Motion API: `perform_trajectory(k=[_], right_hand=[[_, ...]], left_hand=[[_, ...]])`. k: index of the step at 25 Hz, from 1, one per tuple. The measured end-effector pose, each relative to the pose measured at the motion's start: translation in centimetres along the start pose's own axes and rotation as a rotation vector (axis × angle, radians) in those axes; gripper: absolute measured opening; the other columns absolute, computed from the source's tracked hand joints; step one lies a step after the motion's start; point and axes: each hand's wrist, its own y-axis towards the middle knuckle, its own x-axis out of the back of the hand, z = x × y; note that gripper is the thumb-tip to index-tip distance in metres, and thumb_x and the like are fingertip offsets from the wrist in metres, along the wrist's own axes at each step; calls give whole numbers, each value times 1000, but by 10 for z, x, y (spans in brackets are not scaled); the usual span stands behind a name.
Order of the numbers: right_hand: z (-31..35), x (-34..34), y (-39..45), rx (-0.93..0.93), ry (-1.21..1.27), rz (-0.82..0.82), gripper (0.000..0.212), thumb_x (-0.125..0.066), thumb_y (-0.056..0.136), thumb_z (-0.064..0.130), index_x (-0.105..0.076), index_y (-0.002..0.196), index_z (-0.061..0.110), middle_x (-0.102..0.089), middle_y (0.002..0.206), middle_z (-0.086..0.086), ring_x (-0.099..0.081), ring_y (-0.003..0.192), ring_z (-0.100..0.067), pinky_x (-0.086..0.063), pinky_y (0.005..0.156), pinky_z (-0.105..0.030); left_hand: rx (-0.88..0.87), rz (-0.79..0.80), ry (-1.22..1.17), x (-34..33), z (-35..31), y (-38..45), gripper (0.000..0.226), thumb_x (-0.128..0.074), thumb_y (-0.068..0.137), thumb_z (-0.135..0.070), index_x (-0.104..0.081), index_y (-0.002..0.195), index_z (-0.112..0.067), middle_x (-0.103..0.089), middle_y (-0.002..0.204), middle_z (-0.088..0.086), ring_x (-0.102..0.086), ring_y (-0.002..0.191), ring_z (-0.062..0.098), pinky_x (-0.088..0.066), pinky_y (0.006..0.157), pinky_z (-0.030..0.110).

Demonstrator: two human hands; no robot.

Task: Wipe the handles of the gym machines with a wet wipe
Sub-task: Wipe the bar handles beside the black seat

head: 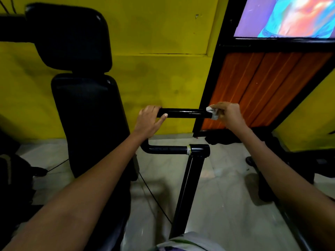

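Head view: wiping down the upper black handle (183, 113) on a gym machine.

Left hand (147, 122) wrapped around the left end of that handle, fingers curled over the top and thumb lying along the front. Right hand (227, 113) pinching a crumpled white wet wipe (211, 112) and pressing it against the handle's right end, right at the tip. Lower down, a second black handle (168, 149) with a pale band at its right end, joined to a black upright post (186, 189). Black padded seat back (90, 122) off to the left, yellow wall (159, 69) behind, orange panelled door (253, 87) on the right, pale tiled floor (217, 196) underneath.
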Motion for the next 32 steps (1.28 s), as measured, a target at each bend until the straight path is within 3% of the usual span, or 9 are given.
perform_trajectory(k=[3, 7, 9, 13, 16, 22, 25, 28, 32], right_hand=[[12, -15, -21, -213, 192, -187, 29, -56, 83, -13, -64, 110, -6, -66, 108, -21, -64, 89, -21, -48, 72, -5], [13, -28, -34, -227, 144, -281, 33, -53, 84, -13, -62, 114, -5, -63, 116, -20, -64, 101, -26, -49, 92, -22], [13, -28, -27, -312, 255, -303, 30, -54, 87, -6, -62, 116, -2, -66, 106, -10, -64, 81, -15, -48, 73, -7], [21, -48, -21, -904, 841, -593, 26, -59, 90, 11, -65, 115, 7, -66, 100, -1, -63, 88, -10, -51, 81, -21], [52, -71, -30, -1235, 1348, -643, 20, -58, 88, -1, -64, 107, -1, -62, 84, -10, -61, 68, -14, -51, 62, -20], [104, -90, -7, -1242, 1230, -676, 14, -56, 91, 4, -68, 90, -2, -57, 68, -1, -49, 62, -8, -38, 52, -17], [131, -101, -3, -1219, 1135, -575, 28, -55, 91, 3, -62, 64, 7, -46, 58, -1, -38, 57, -9, -31, 51, -22], [169, -122, -3, -1142, 1076, -473, 17, -54, 91, 1, -67, 81, -2, -54, 72, -4, -45, 69, -13, -35, 61, -23], [198, -147, -5, -955, 903, -411, 20, -51, 93, 4, -66, 79, -2, -58, 67, -9, -46, 63, -12, -32, 59, -20]], left_hand=[[0, -101, -24, -11, 1, -5, 79, -13, 85, -61, -52, 125, -5, -56, 117, 12, -47, 113, 27, -28, 94, 38], [45, -99, -78, -12, -2, 0, 63, -22, 93, -49, -53, 127, -6, -57, 121, 12, -47, 115, 27, -28, 95, 37], [18, -69, -170, -9, 5, 2, 55, -24, 95, -39, -53, 129, -7, -57, 126, 12, -47, 119, 27, -31, 96, 37], [99, 58, -567, 5, 16, 6, 40, -30, 103, -30, -56, 128, -12, -52, 133, 4, -41, 128, 18, -30, 97, 24], [206, 191, -730, 12, 24, 13, 45, -25, 103, -36, -59, 125, -19, -46, 141, 9, -36, 135, 20, -25, 106, 26], [270, 262, -783, 33, 15, 12, 56, -13, 103, -40, -58, 128, -16, -40, 146, 11, -30, 138, 24, -21, 109, 32], [319, 349, -788, 47, 10, 13, 67, -2, 101, -44, -56, 131, -16, -35, 149, 9, -26, 139, 24, -17, 108, 34], [351, 406, -872, 57, 9, 15, 72, 4, 100, -43, -51, 134, -11, -36, 148, 10, -26, 140, 22, -18, 98, 24], [343, 459, -905, 58, 12, 18, 73, 6, 100, -43, -48, 136, -9, -35, 149, 10, -22, 142, 20, -14, 103, 23]])
